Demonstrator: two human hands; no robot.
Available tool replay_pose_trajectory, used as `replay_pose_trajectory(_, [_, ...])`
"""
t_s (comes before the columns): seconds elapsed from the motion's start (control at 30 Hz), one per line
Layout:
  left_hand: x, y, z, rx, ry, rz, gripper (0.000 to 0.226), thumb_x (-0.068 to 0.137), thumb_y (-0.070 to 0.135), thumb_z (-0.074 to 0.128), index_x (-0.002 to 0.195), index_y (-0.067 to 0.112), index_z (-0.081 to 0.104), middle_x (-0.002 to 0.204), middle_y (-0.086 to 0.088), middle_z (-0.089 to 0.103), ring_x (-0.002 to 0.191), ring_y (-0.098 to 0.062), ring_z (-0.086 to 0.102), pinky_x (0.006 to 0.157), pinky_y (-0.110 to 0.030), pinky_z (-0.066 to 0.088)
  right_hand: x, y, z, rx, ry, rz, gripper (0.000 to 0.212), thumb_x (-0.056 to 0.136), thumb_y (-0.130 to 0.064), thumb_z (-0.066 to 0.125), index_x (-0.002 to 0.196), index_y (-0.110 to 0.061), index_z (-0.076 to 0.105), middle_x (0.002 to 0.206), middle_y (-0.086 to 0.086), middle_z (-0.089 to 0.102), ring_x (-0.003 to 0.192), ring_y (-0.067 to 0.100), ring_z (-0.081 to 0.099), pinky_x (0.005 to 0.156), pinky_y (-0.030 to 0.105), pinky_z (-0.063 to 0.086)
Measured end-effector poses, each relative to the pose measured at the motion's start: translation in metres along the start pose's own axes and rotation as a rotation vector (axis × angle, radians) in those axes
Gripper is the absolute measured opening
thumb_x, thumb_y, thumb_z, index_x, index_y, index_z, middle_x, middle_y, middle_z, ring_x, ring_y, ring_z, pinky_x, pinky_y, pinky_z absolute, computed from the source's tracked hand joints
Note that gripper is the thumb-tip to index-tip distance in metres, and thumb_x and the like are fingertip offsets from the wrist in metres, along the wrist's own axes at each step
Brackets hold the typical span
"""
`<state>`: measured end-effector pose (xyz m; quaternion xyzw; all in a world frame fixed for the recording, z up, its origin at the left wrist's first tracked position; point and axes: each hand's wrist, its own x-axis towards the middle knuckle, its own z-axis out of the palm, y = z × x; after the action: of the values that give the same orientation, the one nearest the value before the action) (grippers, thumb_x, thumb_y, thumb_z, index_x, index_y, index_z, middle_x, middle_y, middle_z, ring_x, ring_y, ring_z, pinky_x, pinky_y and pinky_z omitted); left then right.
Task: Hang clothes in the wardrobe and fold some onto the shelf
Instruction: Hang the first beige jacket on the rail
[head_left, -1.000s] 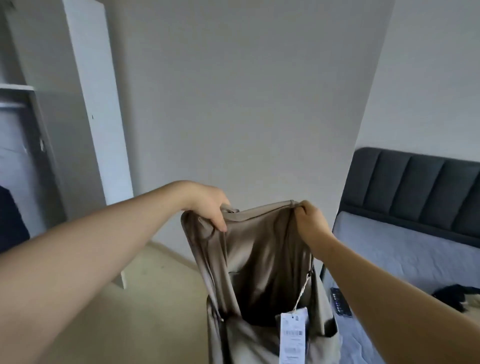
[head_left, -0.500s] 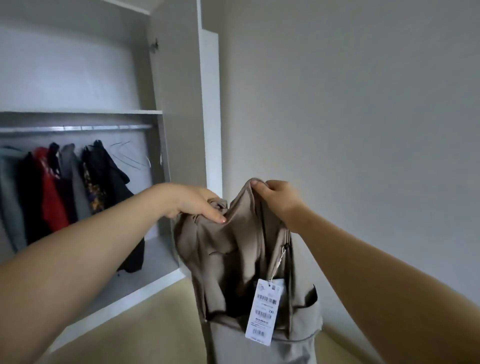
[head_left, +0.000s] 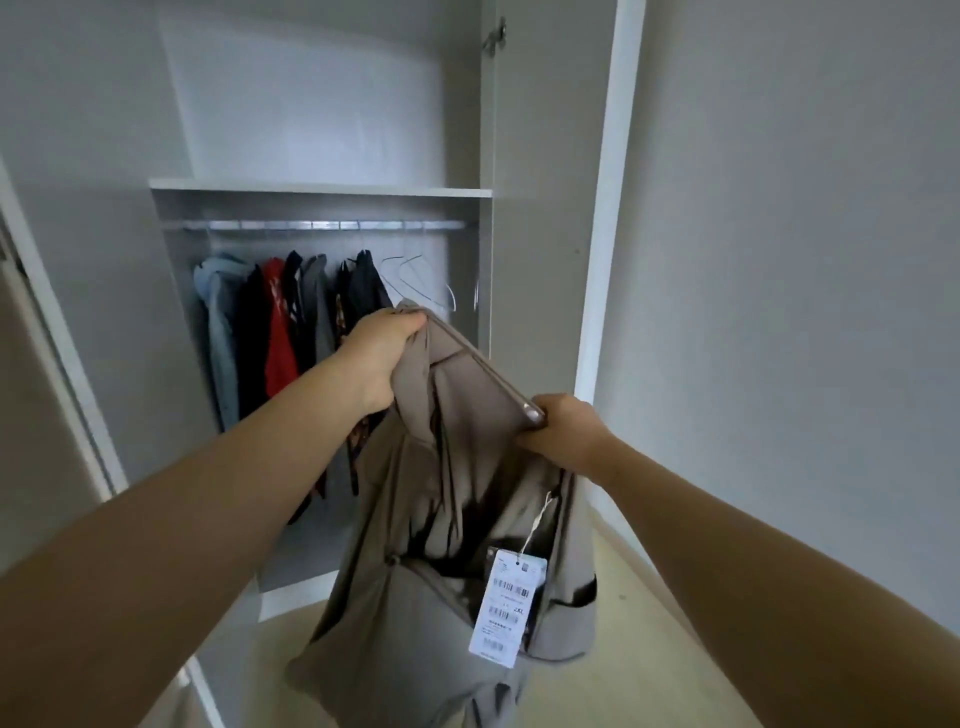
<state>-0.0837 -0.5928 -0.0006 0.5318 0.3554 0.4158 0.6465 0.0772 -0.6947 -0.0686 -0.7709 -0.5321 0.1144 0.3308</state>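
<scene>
A beige garment (head_left: 447, 519) with a white price tag (head_left: 506, 603) hangs between my hands in front of the open wardrobe (head_left: 540, 208). My left hand (head_left: 382, 353) grips its top edge at the far end. My right hand (head_left: 563, 431) pinches the same edge lower and nearer to me. Behind the garment, several clothes (head_left: 280, 327) hang from the metal rail (head_left: 322, 224), and empty wire hangers (head_left: 421, 280) hang at the rail's right end. A white shelf (head_left: 322, 187) runs above the rail.
The wardrobe's right door (head_left: 608, 208) stands open against the grey wall (head_left: 779, 312). Another white door edge (head_left: 52, 338) slants along the left. Pale flooring (head_left: 623, 675) lies below the garment.
My view has swung left from the bed and wall to face the wardrobe. Both hands kept hold of the garment, and the left hand now reaches further forward and higher than the right.
</scene>
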Motion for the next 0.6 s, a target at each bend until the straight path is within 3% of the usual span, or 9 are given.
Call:
replay_pose_trajectory(0.1, [0.033,0.006,-0.011,-0.121,0.087,-0.022,0.018,0.092,0.028,0.056,0.085,0.013,0.062,0.082,-0.006,0.063,0.074,-0.018,0.059,0.068,-0.028,0.050,0.051,0.014,0.022,0.023,0.025,0.036,0.011,0.091,-0.017,0.049,0.081,-0.020,0.052,0.090,0.009,0.057,0.084,0.028,0.052,0.060,0.022,0.034])
replay_pose_trajectory(0.17, [0.057,0.009,-0.017,-0.154,0.136,-0.029,0.021,0.091,0.033,0.057,0.086,0.014,0.063,0.084,-0.006,0.064,0.078,-0.019,0.060,0.066,-0.030,0.050,0.085,0.024,0.035,0.059,0.012,0.055,0.022,0.096,-0.019,0.040,0.103,-0.008,0.058,0.104,0.019,0.061,0.094,0.032,0.056,0.070,0.023,0.035])
replay_pose_trajectory(0.23, [0.081,0.010,-0.019,-0.125,0.175,-0.046,0.024,0.091,0.036,0.056,0.088,0.013,0.063,0.086,-0.007,0.063,0.078,-0.020,0.059,0.065,-0.031,0.049,0.121,0.030,0.042,0.096,-0.001,0.026,0.030,0.099,-0.017,0.035,0.111,0.000,0.056,0.111,0.023,0.060,0.092,0.030,0.054,0.073,0.026,0.034])
replay_pose_trajectory(0.37, [0.126,0.009,-0.022,-0.067,0.267,-0.080,0.030,0.094,0.038,0.051,0.083,0.013,0.061,0.079,-0.007,0.062,0.070,-0.019,0.057,0.055,-0.029,0.046,0.188,0.032,0.050,0.207,0.001,-0.040,0.032,0.100,-0.018,0.032,0.108,0.002,0.055,0.107,0.020,0.059,0.100,0.032,0.055,0.079,0.029,0.039])
replay_pose_trajectory(0.47, [0.153,-0.002,-0.035,-0.090,0.379,-0.082,0.029,0.094,0.037,0.051,0.081,0.013,0.062,0.072,-0.006,0.062,0.066,-0.018,0.057,0.053,-0.028,0.046,0.229,0.023,0.061,0.359,0.012,-0.059,0.036,0.099,-0.026,0.036,0.100,0.003,0.059,0.094,0.017,0.061,0.094,0.031,0.056,0.086,0.037,0.044])
replay_pose_trajectory(0.53, [0.171,-0.018,-0.047,-0.070,0.463,-0.104,0.029,0.095,0.035,0.049,0.082,0.012,0.062,0.073,-0.005,0.062,0.064,-0.018,0.056,0.056,-0.029,0.046,0.251,0.019,0.071,0.442,0.001,-0.040,0.037,0.098,-0.027,0.040,0.093,0.004,0.060,0.085,0.015,0.060,0.085,0.028,0.055,0.081,0.037,0.046])
replay_pose_trajectory(0.6, [0.191,-0.035,-0.057,-0.020,0.530,-0.141,0.025,0.095,0.031,0.051,0.098,0.009,0.061,0.085,-0.006,0.063,0.064,-0.019,0.054,0.068,-0.030,0.046,0.272,0.020,0.083,0.484,-0.022,-0.012,0.036,0.096,-0.027,0.043,0.080,0.003,0.057,0.072,0.010,0.053,0.075,0.024,0.049,0.069,0.033,0.044])
